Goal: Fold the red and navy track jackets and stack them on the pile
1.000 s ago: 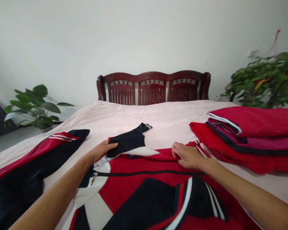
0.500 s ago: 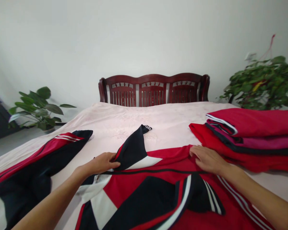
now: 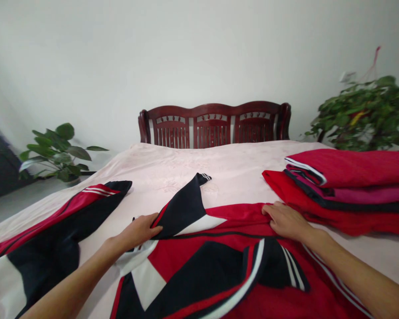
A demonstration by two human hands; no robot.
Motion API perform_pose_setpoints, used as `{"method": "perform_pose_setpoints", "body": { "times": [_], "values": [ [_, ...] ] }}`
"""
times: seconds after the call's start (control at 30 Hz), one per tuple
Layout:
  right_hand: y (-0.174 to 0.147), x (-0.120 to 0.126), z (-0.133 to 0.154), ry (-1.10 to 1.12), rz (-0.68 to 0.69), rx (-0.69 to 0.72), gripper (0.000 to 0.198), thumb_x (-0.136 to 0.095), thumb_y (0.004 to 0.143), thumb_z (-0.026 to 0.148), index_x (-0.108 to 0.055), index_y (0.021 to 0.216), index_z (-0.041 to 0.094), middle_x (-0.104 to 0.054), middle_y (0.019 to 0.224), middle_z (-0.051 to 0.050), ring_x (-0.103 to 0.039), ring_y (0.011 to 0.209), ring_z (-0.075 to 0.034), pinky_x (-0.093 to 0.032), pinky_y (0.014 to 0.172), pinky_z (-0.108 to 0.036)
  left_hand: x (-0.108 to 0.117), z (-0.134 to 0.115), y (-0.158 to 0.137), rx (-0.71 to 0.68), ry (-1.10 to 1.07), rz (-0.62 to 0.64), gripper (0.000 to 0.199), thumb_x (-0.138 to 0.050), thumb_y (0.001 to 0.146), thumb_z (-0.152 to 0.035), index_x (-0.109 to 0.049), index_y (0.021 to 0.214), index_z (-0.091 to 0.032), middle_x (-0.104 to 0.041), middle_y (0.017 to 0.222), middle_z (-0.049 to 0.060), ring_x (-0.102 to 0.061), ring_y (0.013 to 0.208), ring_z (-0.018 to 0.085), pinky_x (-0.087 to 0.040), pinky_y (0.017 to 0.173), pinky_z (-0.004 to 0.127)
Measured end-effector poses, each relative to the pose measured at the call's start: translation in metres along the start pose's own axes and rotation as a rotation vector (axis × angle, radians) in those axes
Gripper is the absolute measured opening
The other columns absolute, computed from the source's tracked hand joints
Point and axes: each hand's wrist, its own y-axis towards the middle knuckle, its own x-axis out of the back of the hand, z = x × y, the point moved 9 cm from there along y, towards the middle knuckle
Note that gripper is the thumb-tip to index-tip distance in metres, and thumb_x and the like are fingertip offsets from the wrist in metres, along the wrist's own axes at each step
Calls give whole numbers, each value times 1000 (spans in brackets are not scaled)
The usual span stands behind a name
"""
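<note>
A red, black and white track jacket (image 3: 179,254) lies spread sideways across the bed in front of me, its black zip line running left to right. My left hand (image 3: 141,231) pinches its far side by the shoulder, where a black sleeve with white cuff stripes points away from me. At the far hem, my right hand (image 3: 287,221) has its fingers closed on the red edge. The near black sleeve (image 3: 216,270) is folded over the jacket's front, cuff toward the right. The fingertips of both hands are partly hidden.
Folded red and magenta clothes (image 3: 362,173) are stacked on the right of the bed. Another red, black and white garment (image 3: 53,248) lies at the left. Beyond the pink bedsheet (image 3: 173,168) stands a dark wooden headboard (image 3: 213,126), with leafy plants (image 3: 60,153) on both sides.
My left hand has shifted slightly to the left with the jacket's shoulder in its fingers. The right hand stays at the hem. The view has turned a little.
</note>
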Motion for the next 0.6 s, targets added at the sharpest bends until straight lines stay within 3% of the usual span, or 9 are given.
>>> {"method": "perform_pose_setpoints", "body": {
  "times": [0.1, 0.17, 0.23, 0.33, 0.47, 0.6],
  "values": [
    [1, 2, 4, -21, 56, -31, 34, -45, 74, 3, -64, 95, 20, -70, 90, -8, -59, 92, -25, -37, 75, -33, 18, -10, 0, 87, 210, -138, 37, -66, 79, -41, -64, 111, -24, -70, 98, 10, -68, 87, 28, -48, 74, 35],
    [2, 5, 11, -60, 78, -30, 33, -46, 73, 3, -65, 96, 19, -70, 91, -10, -60, 93, -27, -37, 77, -34, 31, -38, 3, 40, 267, -267, 46, -63, 83, -42, -57, 125, -24, -66, 113, 12, -68, 95, 28, -49, 77, 36],
    [3, 6, 18, -90, 76, -29, 34, -46, 74, 3, -66, 98, 17, -71, 93, -12, -60, 95, -28, -38, 80, -36, 29, -76, 11, -66, 206, -288, 41, -57, 89, -42, -57, 127, -26, -66, 116, 10, -68, 97, 26, -49, 79, 34],
    [3, 4, 26, -104, 65, -24, 36, -45, 77, 2, -67, 104, 14, -71, 97, -15, -61, 100, -29, -39, 84, -37, -1, -122, 33, -127, 92, -157, 37, -49, 92, -49, -66, 112, -23, -70, 109, 11, -68, 98, 27, -48, 82, 35],
    [2, -1, 29, -103, 90, -36, 39, -43, 79, 0, -66, 109, 11, -70, 102, -17, -60, 104, -31, -42, 83, -37, -46, -141, 66, 32, 112, -26, 54, -48, 89, -58, -68, 107, -11, -70, 109, 25, -67, 105, 38, -50, 84, 43],
    [0, -2, 31, -103, 102, -34, 43, -43, 78, -2, -64, 113, 11, -70, 106, -17, -61, 107, -31, -44, 84, -37, -62, -142, 84, 88, 123, 3, 36, -64, 79, -30, -67, 105, -6, -69, 108, 31, -68, 103, 42, -51, 80, 44]
  ]
}}
